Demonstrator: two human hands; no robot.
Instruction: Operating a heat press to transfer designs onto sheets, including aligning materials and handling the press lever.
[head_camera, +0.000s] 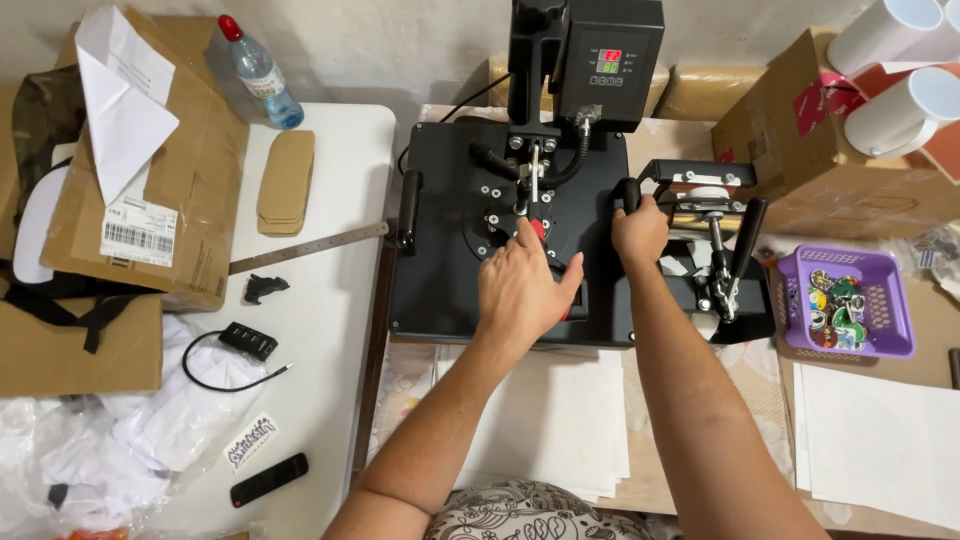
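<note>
The left hand (522, 285) lies flat, fingers spread wide, on the black top plate of the heat press (450, 270), which sits at the middle of the worktop (330, 330); its forefinger touches a red knob (538, 229). The right hand (640, 232) has its grip wrapped around the press's black right handle (630, 193). Just right stands a mug press (715, 240), then a purple basket (890, 300). White sheets (550, 420) lie near.
</note>
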